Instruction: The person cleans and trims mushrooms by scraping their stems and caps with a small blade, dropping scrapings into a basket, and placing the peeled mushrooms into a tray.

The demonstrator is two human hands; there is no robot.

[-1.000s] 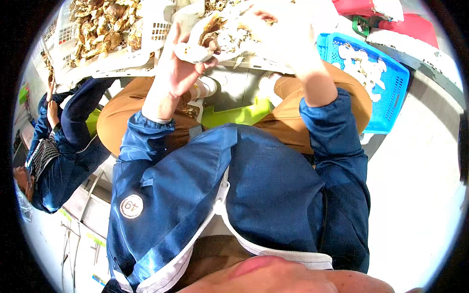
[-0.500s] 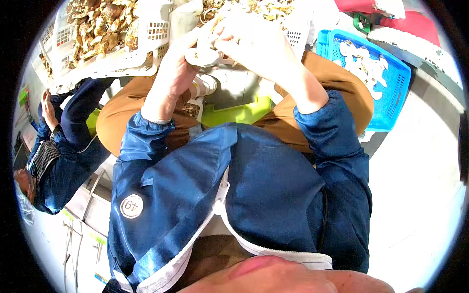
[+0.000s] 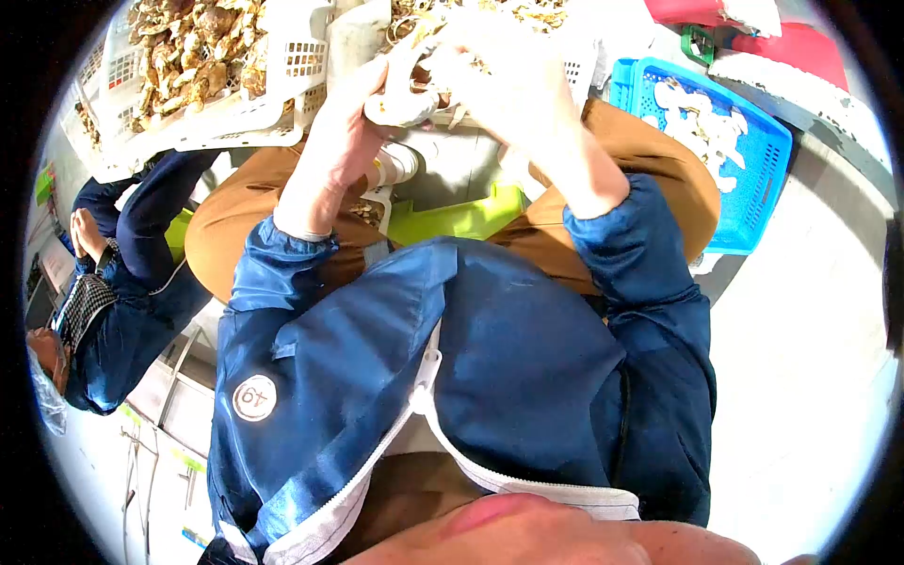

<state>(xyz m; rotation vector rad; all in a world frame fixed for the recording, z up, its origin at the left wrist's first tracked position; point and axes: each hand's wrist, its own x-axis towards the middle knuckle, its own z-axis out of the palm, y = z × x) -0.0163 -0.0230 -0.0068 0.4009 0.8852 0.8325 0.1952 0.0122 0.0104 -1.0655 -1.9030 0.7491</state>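
My left hand (image 3: 360,121) is closed on a whitish mushroom (image 3: 403,105) with brown parts, at the upper middle of the head view. Over the far side of that mushroom is my right hand (image 3: 504,80), washed out by glare; its fingers are too bright to make out. Behind both hands, a white basket (image 3: 581,71) holds brown and pale pieces. Many brown mushrooms (image 3: 200,61) fill another white basket (image 3: 306,58) at the upper left.
A blue basket (image 3: 767,179) with white pieces is at the right. Below the hands lies a lime-green object (image 3: 457,218) between my knees. A co-worker (image 3: 113,320) sits at the left. Red items (image 3: 796,52) are at the upper right.
My right hand has come left and down to the mushroom since the earliest frame, then shifted slightly. The co-worker's hands have moved down and together.
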